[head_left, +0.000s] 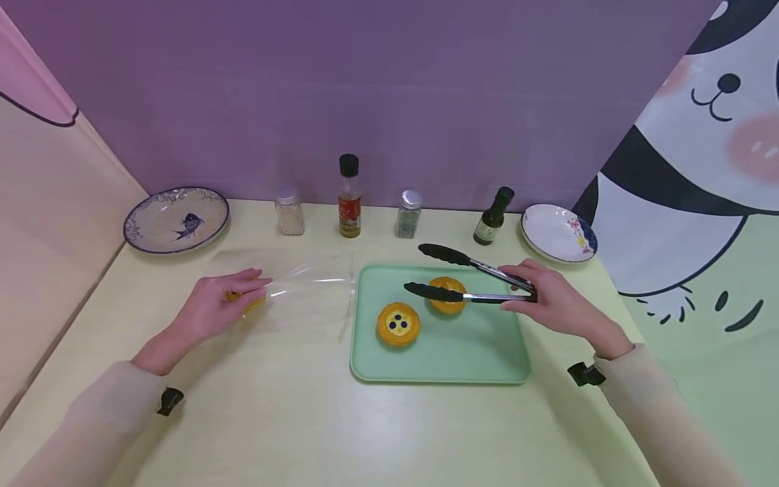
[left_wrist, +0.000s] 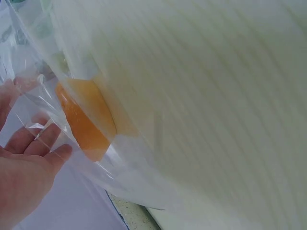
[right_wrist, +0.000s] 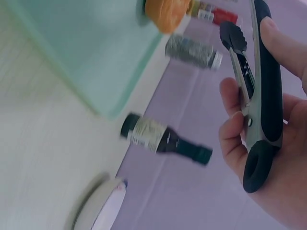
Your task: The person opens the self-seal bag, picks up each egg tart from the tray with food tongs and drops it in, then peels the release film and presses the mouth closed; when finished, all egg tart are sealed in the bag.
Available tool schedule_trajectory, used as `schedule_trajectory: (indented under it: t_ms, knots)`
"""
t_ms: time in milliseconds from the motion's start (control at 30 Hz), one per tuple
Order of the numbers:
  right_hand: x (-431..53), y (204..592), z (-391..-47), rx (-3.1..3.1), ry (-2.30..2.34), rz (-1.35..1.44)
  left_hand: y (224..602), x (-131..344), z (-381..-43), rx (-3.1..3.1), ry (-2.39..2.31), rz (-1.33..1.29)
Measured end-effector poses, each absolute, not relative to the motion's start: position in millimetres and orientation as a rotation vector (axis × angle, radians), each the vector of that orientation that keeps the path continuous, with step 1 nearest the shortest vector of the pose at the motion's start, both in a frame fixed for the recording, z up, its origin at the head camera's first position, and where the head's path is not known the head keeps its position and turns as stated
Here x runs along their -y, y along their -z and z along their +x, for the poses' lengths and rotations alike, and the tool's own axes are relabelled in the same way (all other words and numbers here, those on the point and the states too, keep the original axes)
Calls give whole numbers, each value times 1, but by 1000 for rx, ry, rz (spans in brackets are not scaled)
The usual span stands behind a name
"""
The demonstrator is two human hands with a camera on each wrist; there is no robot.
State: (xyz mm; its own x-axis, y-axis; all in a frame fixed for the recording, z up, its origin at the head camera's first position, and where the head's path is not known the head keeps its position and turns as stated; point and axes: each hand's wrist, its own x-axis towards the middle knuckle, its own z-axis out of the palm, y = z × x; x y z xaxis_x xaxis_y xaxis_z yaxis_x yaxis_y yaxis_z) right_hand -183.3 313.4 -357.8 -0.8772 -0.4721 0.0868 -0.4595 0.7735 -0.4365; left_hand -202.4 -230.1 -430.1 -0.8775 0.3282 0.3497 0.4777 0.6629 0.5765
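On the left, my left hand (head_left: 222, 304) holds a clear plastic bag (head_left: 310, 281) around a golden pastry (left_wrist: 88, 120) inside it. Its thumb and fingers lie about the pastry through the film, hiding most of it from the head view. My right hand (head_left: 550, 297) grips metal tongs (right_wrist: 261, 81) with black tips by their handle end. The tongs' arms are spread above the light green tray (head_left: 456, 355), with nothing between the tips. One egg tart (head_left: 398, 325) with dark dots sits on the tray; a second tart (head_left: 449, 304) lies partly behind the lower tong arm.
Along the back stand a pale shaker jar (head_left: 290, 215), a red-labelled bottle (head_left: 349, 206), a green herb jar (head_left: 408, 215) and a dark green bottle (right_wrist: 165, 139). A fish-patterned plate (head_left: 158, 226) sits back left, a white floral plate (head_left: 548, 233) back right. A purple backdrop borders the table.
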Motion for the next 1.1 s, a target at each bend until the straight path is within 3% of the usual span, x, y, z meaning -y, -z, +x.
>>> schedule_trajectory:
  t_ms: [467, 1100]
  knots:
    - [-357, 374, -161, -2964, 755, -720, 432, 234, -203, 2668, 1013, -621]
    - [-356, 418, -156, -2992, 777, -675, 436, 231, -207, 2666, 1021, -627]
